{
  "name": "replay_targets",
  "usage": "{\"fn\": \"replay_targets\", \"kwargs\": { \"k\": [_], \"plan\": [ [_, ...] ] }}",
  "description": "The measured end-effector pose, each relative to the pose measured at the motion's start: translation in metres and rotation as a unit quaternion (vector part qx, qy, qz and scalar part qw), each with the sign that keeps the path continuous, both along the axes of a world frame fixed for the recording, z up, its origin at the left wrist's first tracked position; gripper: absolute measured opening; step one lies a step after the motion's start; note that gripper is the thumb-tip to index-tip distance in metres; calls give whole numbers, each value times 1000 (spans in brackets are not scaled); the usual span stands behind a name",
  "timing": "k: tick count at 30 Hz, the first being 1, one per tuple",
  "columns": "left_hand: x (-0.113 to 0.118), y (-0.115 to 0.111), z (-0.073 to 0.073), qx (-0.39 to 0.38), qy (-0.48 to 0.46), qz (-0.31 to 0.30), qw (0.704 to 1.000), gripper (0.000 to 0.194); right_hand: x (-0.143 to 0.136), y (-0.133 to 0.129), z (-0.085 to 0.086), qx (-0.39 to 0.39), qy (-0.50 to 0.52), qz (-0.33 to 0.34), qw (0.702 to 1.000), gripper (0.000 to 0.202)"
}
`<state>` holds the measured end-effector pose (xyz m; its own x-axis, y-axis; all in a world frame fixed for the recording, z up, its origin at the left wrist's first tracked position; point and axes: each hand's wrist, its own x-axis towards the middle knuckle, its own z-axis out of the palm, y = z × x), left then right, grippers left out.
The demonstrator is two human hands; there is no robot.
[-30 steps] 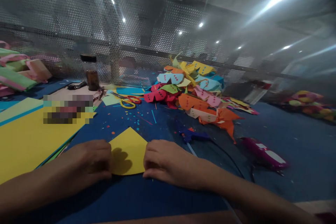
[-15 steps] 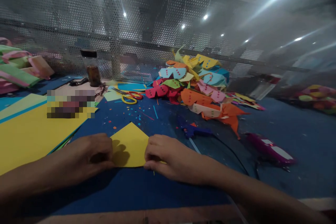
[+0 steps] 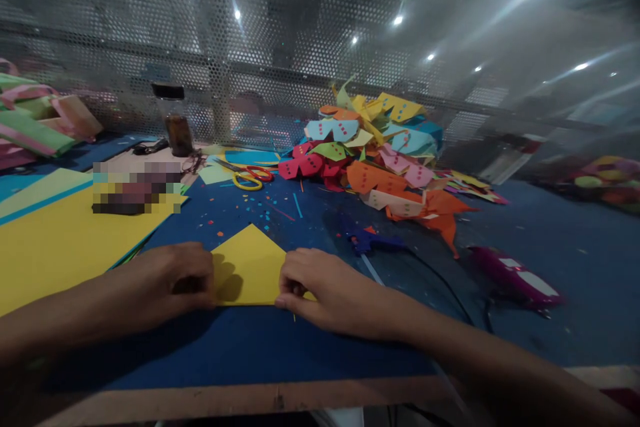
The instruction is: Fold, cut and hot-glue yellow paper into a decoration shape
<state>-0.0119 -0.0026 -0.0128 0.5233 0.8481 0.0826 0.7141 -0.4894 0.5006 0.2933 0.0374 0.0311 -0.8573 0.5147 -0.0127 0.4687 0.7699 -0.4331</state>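
A person's two bare hands hold a piece of yellow paper (image 3: 256, 268) flat at the near middle of a blue tabletop (image 3: 240, 353), its point facing far. The left hand (image 3: 183, 277) has narrow, curled fingers on the paper's left side; the right hand (image 3: 313, 287) pinches its right side. Far beyond lie scissors (image 3: 247, 181); to the right, a blue glue gun (image 3: 373, 242); far right of centre, a colourful paper pile (image 3: 380, 177).

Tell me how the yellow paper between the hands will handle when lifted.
The yellow paper looks thin, so it is probably light. Its straight edge between the left hand and right hand suggests some stiffness, though such thin material could bend.
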Motion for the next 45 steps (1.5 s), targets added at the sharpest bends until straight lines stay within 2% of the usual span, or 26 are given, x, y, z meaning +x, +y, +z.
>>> {"fn": "replay_targets", "kwargs": {
  "k": [5,9,12,15,17,19,21,26,32,45],
  "plan": [
    [-1,-1,4,0,13,-1,1000,19,1,0,-1,1,3,5,1000,12],
    [2,0,6,43,19,-23,999,23,2,0,0,16,4,-2,1000,12],
    [5,0,8,55,22,-17,998,23,3,0,-1,35,3,-2,999,12],
    [4,-2,10,35,25,-11,999,21,3,0,-2,41,4,2,999,13],
    [2,-3,11,26,24,16,999,21,3,1,-3,38,6,3,999,13],
    [-2,-2,9,7,26,20,999,17,3,1,-3,32,8,2,999,13],
    [-4,0,7,1,10,-4,1000,19,3,1,-3,26,8,-1,1000,13],
    [-3,-1,7,-10,7,18,1000,17,2,-1,-3,16,1,-12,1000,12],
    [0,-2,9,7,0,11,1000,20,2,-2,-1,7,-4,-23,1000,12],
    [2,0,4,18,23,14,999,25,2,-2,-2,-7,7,-31,999,14]
  ]
}}
